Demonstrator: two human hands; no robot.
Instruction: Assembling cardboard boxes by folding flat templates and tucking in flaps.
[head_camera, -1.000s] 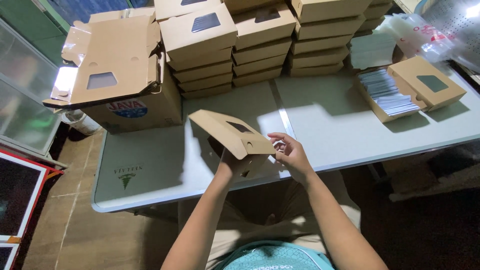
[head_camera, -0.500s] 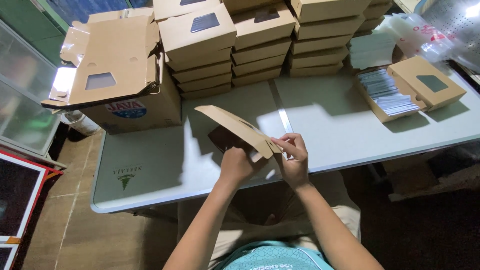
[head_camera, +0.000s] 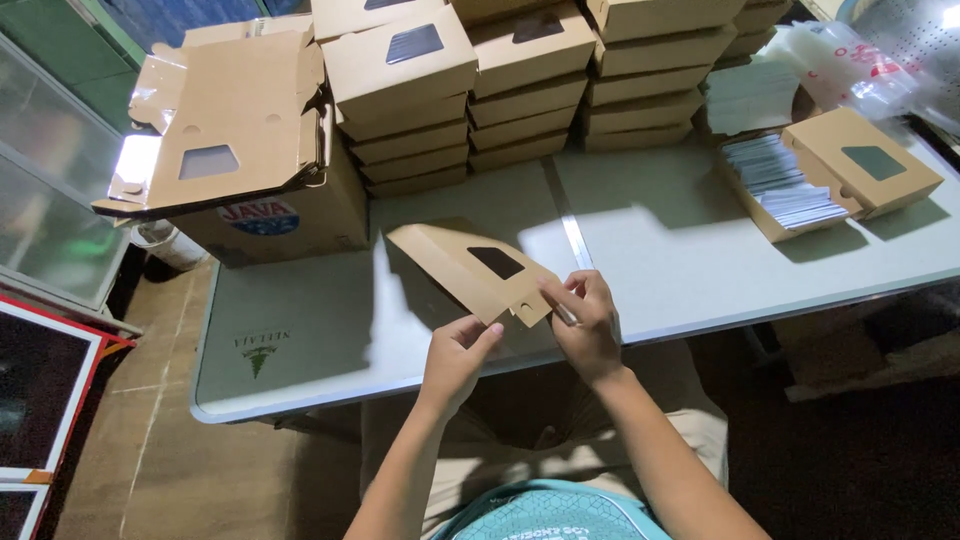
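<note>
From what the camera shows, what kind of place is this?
Probably a small packing workshop. Stacks of folded window boxes cover a folding table, flat blanks fill a carton, and both hands fold another box.

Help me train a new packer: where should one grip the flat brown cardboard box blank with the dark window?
Probably at its near lower edge, from the person's side. The brown cardboard box blank tilts up off the grey table, so that edge is free; the left hand and right hand pinch there, clear of the window.

Teal printed shirt, khaki shorts
</note>
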